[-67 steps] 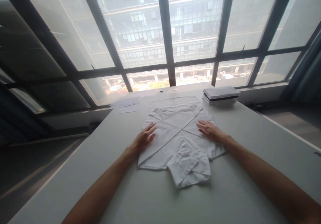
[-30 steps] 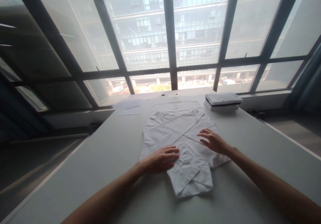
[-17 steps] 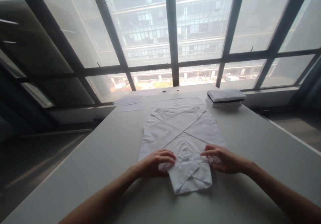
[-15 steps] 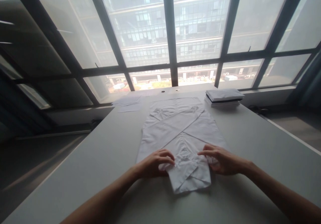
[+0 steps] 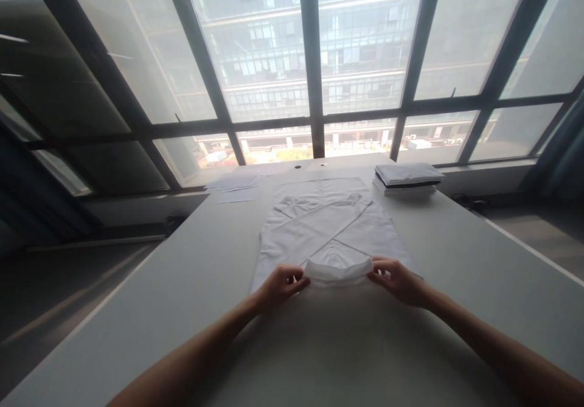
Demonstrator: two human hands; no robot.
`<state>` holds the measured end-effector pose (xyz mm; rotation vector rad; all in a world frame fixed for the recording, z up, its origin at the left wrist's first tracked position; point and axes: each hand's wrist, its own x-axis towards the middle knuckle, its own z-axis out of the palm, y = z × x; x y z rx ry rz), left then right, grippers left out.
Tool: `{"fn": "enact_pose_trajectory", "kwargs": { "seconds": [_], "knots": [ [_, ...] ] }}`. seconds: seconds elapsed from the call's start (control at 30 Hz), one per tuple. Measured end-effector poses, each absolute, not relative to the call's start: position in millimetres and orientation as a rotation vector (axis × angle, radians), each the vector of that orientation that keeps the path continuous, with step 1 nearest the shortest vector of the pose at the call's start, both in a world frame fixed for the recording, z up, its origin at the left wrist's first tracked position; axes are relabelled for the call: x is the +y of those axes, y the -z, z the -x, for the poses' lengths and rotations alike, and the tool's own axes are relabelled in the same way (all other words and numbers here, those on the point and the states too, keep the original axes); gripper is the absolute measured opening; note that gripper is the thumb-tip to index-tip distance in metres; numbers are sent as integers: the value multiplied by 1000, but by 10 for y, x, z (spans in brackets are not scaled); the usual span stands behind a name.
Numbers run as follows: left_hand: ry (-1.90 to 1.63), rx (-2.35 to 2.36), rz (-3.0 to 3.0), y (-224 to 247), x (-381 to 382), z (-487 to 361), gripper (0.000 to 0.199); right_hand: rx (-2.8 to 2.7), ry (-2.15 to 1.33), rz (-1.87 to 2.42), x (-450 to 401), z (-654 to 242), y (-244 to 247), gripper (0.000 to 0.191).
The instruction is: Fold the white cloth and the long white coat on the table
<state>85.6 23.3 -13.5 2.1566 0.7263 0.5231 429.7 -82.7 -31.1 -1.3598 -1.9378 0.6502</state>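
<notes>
A white shirt (image 5: pixel 314 221) lies flat on the table in front of me, with long strips that look like sleeves folded crosswise over it. Its near end is turned up and over into a narrow folded band (image 5: pixel 338 272). My left hand (image 5: pixel 281 285) pinches the left end of this band between thumb and fingers. At the right end, my right hand (image 5: pixel 398 280) grips the band the same way. Gathered cloth shows just beyond the fold, and what lies under the band is hidden.
The white table (image 5: pixel 191 273) reaches toward tall windows. At its back right stands a stack of folded white cloth (image 5: pixel 408 179) with a dark layer in it. Thin white sheets (image 5: pixel 235 188) lie at the back left, and two small holes mark the far edge.
The near flap of the shirt, which hung toward me, has been folded up and away. Both hands have moved slightly forward and now pinch the ends of the fold.
</notes>
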Motion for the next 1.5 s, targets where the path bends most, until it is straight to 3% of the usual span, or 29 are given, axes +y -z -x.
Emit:
{"fn": "enact_pose_trajectory", "kwargs": {
  "seconds": [0.17,0.27,0.33,0.5,0.83,1.0,1.13,1.3,1.5],
  "knots": [
    [-525,809,-1925,210,245,-889,45,-1728,-657,1454,-759,-4233,427,38],
    [-557,838,-1850,240,246,-903,74,-1632,-679,1459,-750,-4192,461,47],
    [-566,855,-1875,237,243,-909,86,-1636,-650,1472,-754,-4174,468,40],
    [-489,893,-2029,165,226,-928,52,-1748,-531,1575,-768,-4159,451,25],
    [-401,954,-2388,128,234,-903,31,-1902,-356,1574,-786,-4177,427,33],
    [-726,772,-2578,30,128,-987,36,-1823,-67,1483,-806,-4109,327,36],
    [-402,511,-2784,100,68,-1041,55,-1980,-71,1366,-850,-3959,295,39],
    [-128,489,-2877,309,83,-1004,88,-2367,-203,1358,-865,-3898,502,63],
    [-109,482,-2888,296,62,-975,90,-2416,-233,1475,-819,-4003,633,75]
  ]
}}
